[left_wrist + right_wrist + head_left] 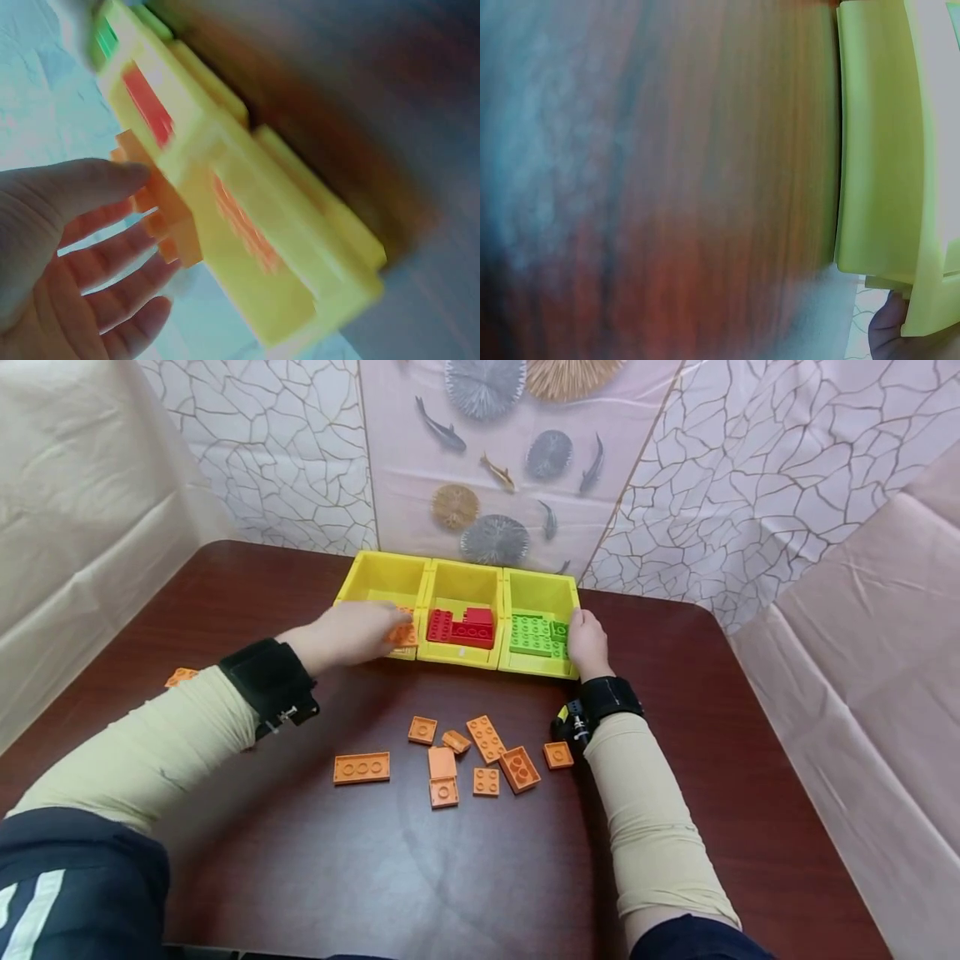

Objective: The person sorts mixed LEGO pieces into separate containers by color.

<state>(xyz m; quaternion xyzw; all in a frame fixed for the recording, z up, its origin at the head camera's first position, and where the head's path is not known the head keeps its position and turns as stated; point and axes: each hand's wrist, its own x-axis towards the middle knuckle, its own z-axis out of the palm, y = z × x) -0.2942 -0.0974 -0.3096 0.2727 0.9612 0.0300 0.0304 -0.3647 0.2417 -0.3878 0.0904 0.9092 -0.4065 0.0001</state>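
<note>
My left hand (pixel 356 631) is over the left compartment of a yellow three-part bin (pixel 461 653). Between its thumb and fingers it pinches an orange toy building brick (pixel 176 214), studs turned toward the fingers in the left wrist view. More orange bricks (pixel 244 225) lie inside that compartment. Red bricks (pixel 472 631) fill part of the middle section, and green bricks (pixel 531 635) cover the floor of the right one. At the bin's right end, my right hand (pixel 588 643) grips the side wall; most of it is out of the right wrist view.
Several loose orange bricks, among them a long flat one (pixel 362 768) and a two-by-four one (pixel 486 739), lie scattered on the dark brown table (pixel 315 877) in front of the bin. Another orange brick (pixel 181 677) sits far left, partly behind the left forearm. Patterned cloth hangs behind.
</note>
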